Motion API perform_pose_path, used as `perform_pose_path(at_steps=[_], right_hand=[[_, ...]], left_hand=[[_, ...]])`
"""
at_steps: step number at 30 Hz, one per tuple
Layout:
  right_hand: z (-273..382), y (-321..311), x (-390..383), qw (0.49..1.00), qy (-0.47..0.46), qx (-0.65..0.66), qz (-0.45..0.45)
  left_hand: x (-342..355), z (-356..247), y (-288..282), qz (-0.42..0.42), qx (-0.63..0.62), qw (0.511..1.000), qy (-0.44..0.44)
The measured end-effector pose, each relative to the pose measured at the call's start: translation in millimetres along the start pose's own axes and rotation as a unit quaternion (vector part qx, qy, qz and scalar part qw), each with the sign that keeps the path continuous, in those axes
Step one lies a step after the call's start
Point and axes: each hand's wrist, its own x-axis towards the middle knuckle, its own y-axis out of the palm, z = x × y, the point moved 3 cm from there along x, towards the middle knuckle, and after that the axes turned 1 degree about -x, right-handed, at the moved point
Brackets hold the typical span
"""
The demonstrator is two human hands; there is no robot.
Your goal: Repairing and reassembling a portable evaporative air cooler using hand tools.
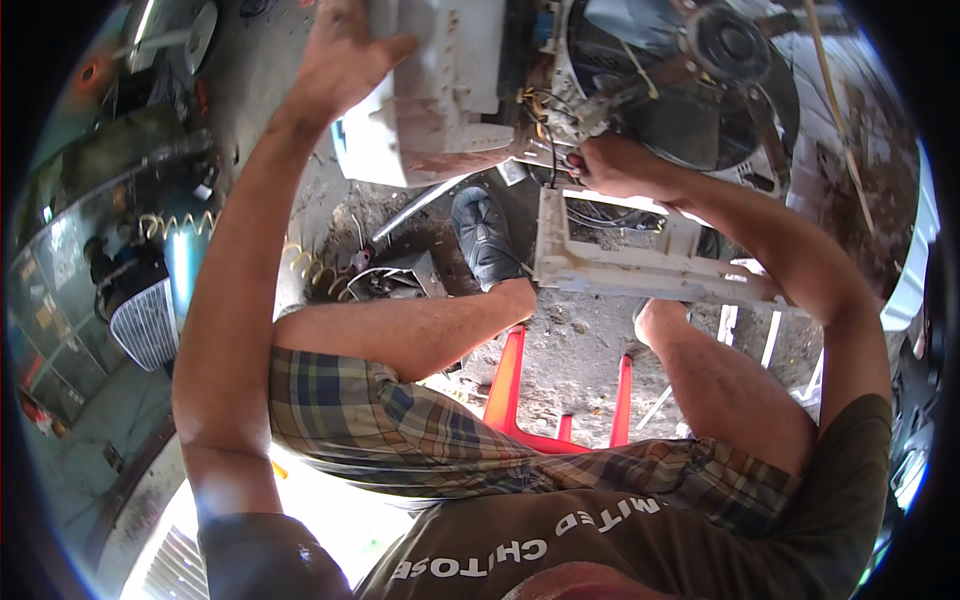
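Observation:
My left hand (350, 55) is at the top, gripping a grimy white plastic housing (450, 75) with its thumb out on the surface; some fingertips are cut off by the frame. Right of the housing is an appliance with a round fan opening (680, 115) and dark motor hub (728, 45). My right hand (620, 165) is closed around a small red-and-dark handle (574, 163), possibly a tool, beside exposed wires (538, 110) at the appliance's lower left. What the handle's far end touches is unclear. A pale rectangular frame (660, 275) lies below my right hand.
My shoe (482, 235) rests on the gritty floor among metal scraps (395, 280) and a coiled yellow hose (300, 260). Red plastic legs (505, 390) show beneath me. Clutter and a silver grille (140, 325) stand at left. A long thin strip (835, 110) crosses the upper right.

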Motion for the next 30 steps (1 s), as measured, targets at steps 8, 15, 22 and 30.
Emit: perform_pose_path(at_steps=[8,15,22,30], right_hand=[[-22,23,8,0.998,0.044,0.035,-0.016],[2,11,12,0.999,0.051,0.017,-0.004],[-17,16,4,0.988,-0.065,-0.002,-0.141],[-8,14,7,1.000,0.015,-0.012,-0.020]], left_hand=[[-2,-16,-3,-0.007,0.028,0.997,-0.066],[-11,-23,-19,0.011,0.002,0.993,-0.120],[-12,-26,-19,0.006,0.000,0.995,-0.101],[-11,-23,-18,0.007,0.010,0.995,-0.097]])
